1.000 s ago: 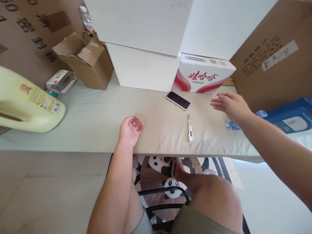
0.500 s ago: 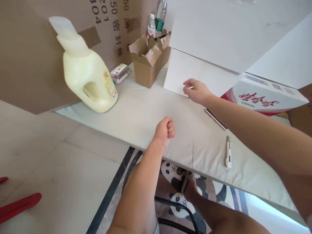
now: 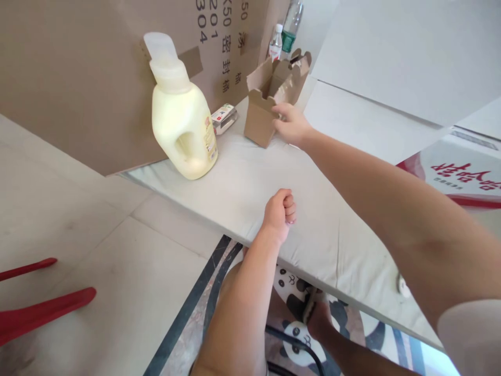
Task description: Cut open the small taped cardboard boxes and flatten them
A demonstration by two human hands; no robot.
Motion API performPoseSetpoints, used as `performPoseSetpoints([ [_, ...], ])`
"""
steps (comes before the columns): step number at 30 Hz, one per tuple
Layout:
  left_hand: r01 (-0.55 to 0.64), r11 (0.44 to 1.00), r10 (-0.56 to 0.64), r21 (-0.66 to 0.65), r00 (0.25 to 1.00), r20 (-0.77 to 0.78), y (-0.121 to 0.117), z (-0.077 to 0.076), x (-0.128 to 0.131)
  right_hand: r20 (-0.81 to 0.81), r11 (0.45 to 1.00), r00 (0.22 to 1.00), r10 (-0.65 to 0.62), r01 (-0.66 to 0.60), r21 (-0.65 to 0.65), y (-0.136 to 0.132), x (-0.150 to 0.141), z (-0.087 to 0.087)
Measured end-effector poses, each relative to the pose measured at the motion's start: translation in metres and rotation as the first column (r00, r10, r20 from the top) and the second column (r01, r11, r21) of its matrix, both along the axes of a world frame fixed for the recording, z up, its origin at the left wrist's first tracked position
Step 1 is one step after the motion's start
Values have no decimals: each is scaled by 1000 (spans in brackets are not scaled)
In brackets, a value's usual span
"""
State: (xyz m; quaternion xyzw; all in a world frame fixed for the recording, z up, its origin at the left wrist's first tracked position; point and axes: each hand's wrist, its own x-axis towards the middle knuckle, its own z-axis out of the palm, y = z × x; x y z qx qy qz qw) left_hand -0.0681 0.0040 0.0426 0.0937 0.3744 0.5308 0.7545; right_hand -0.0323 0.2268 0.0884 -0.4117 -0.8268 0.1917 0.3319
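My right hand [image 3: 290, 124] reaches across the table and grips the near side of a small open cardboard box [image 3: 263, 107], fingers curled on its edge. My left hand [image 3: 280, 210] rests on the table's front edge [image 3: 219, 230] as a closed fist with nothing visible in it. A pale yellow jug with a handle [image 3: 183, 121] stands upright left of the box. A small wrapped packet [image 3: 223, 117] lies between jug and box.
A large brown carton [image 3: 97, 68] leans behind the jug. Two plastic bottles [image 3: 284, 32] stand behind the small box. White boxes [image 3: 391, 68] and a red-and-white carton [image 3: 465, 175] fill the right. Red bars [image 3: 43, 310] lie on the floor at left.
My right hand moved left from the white box to the small cardboard box and took hold of it. The view swung further left. My left fist stayed put.
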Motion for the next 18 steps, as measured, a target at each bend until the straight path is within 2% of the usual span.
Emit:
performPoseSetpoints([
  [2,-228,974,228,7,973,-28,1,-3,-7,-33,996,997,-69,67,-52,-36,34,4],
  [3,-366,931,366,20,929,-58,2,-5,-11,-61,990,992,-112,106,-88,-60,55,6],
  [5,-591,804,594,70,792,-140,2,-10,-18,-143,974,967,-209,193,-116,-117,99,8],
  [7,-703,695,717,152,662,-219,2,-14,-23,-298,970,924,-239,243,-24,-179,146,5],
  [8,-719,666,744,199,619,-251,2,-16,-24,-367,961,897,-247,276,26,-209,168,1],
  [10,-685,672,740,283,605,-292,2,-17,-20,-466,935,843,-268,344,85,-262,206,-12],
  [11,-640,702,712,313,637,-296,2,-17,-16,-464,903,817,-342,422,76,-284,222,-19],
  [13,-509,779,611,366,747,-261,2,-16,-3,-417,854,803,-426,509,107,-317,246,-35],
  [15,-362,824,481,437,854,-200,2,-16,13,-397,815,790,-467,559,153,-335,261,-50],
  [18,-183,803,348,567,916,-198,-1,-19,37,-416,782,761,-499,601,162,-342,277,-66],
])
